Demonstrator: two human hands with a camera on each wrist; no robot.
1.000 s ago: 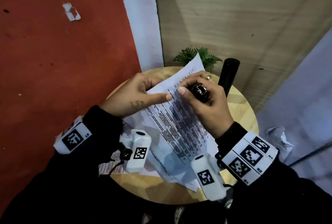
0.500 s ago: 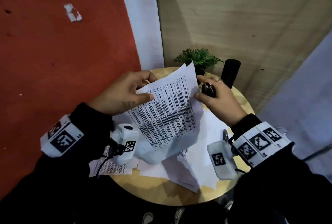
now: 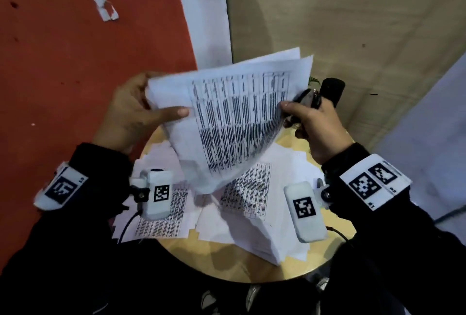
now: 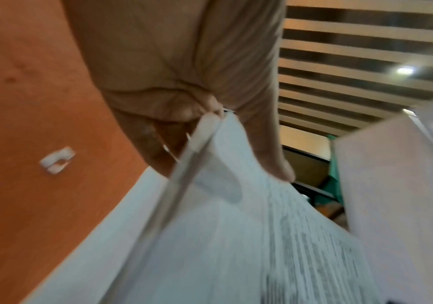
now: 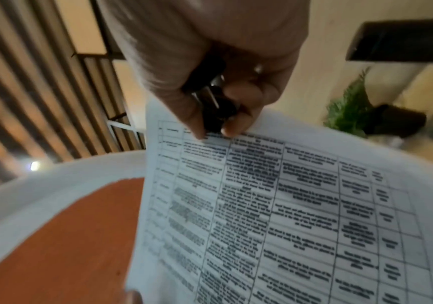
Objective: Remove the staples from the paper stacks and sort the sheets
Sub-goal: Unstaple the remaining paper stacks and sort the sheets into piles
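While my left hand (image 3: 131, 117) pinches the paper stack (image 3: 234, 117) at its left edge, the long axis runs left-right. Right hand (image 3: 315, 125), clamped on the staple remover (image 3: 309, 99), pinches the stack's right edge.

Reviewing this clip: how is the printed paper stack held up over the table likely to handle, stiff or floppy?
Probably floppy: the paper stack bows and sags between the left hand and right hand. It looks light, since thumb-and-finger pinches at two edges hold it up. Its sheets fan apart at the top corner, so they may slide or splay if one grip loosens.
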